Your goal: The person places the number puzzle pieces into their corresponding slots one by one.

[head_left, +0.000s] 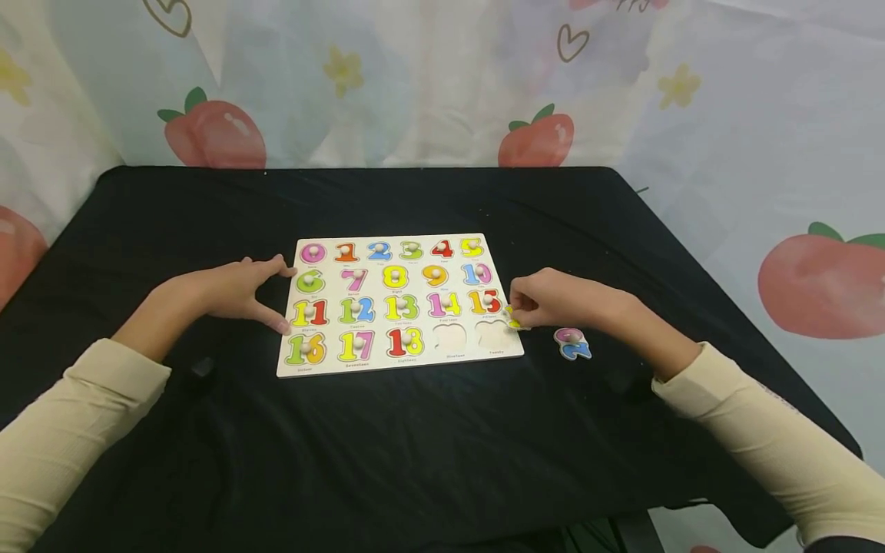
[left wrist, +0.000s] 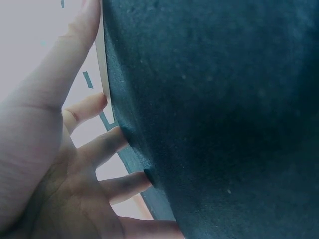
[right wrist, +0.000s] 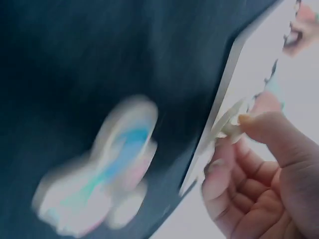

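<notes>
A white number puzzle board (head_left: 442, 356) lies flat, its knobbed number pieces running from 0 to 18. Two bare recesses (head_left: 451, 339) show in its bottom row, labelled nineteen and twenty. My left hand (head_left: 238, 290) rests against the board's left edge, thumb and fingers spread and touching it. At the right edge, my right hand (head_left: 553, 298) pinches a yellow puzzle piece (head_left: 514, 319) by its knob between thumb and fingers; the hand covers much of it. To the right lies a loose pink-and-blue number piece (head_left: 573, 345), blurred in the right wrist view.
Black cloth (head_left: 387, 445) covers the table under the board. A pale curtain (head_left: 429, 84) printed with fruit, flowers and hearts hangs behind the table and along its sides. A small dark lump (head_left: 203, 367) shows on the cloth near the left sleeve.
</notes>
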`<state>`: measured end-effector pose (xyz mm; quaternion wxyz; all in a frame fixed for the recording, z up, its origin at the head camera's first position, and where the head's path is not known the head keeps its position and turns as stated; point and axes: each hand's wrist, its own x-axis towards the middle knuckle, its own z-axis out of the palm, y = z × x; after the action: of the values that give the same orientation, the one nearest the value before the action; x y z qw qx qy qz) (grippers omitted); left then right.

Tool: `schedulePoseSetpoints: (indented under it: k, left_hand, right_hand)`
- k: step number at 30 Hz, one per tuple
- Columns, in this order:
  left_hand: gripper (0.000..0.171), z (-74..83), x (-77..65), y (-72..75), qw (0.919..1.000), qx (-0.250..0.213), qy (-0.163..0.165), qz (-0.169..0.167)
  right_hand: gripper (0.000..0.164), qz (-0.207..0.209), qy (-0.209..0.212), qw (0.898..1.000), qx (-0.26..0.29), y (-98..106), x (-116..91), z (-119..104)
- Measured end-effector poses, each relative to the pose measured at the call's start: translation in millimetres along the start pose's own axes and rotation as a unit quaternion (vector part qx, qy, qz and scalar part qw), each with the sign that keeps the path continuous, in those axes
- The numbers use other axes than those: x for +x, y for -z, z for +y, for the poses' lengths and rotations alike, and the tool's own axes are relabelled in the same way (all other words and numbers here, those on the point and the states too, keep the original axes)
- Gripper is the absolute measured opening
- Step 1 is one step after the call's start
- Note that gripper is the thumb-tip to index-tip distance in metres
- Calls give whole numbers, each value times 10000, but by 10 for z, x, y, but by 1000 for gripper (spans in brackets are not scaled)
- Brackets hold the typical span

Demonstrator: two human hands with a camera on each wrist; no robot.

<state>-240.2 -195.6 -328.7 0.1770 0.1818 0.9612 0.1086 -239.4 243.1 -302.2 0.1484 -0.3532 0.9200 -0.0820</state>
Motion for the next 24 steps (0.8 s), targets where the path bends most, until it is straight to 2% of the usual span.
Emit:
schedulePoseSetpoints:
  k: [6,12,16,18,20,24]
  left_hand:
    - [112,4,6,5,10000,-54,17,-18]
    - [115,19,4,10,10000,-30,40,-22]
    - [113,19,2,25,10000,5,29,8]
    - [112,11,-1,28,10000,-2,22,18]
    - [113,4,-3,19,10000,-24,15,7]
    - [115,10,3,-2,10000,-63,-14,2]
  right_hand:
    - [12,-233,329,9992,29,-120,201,-249]
    - [13,-219,150,9996,-56,-106,212,-265]
    - [13,70,118,9999,-43,-70,185,-268]
    - [12,199,155,9997,59,-73,201,-298]
    - [13,159,163,9995,219,-96,229,-349]
    - [13,-205,109,9970,735,-154,283,-454]
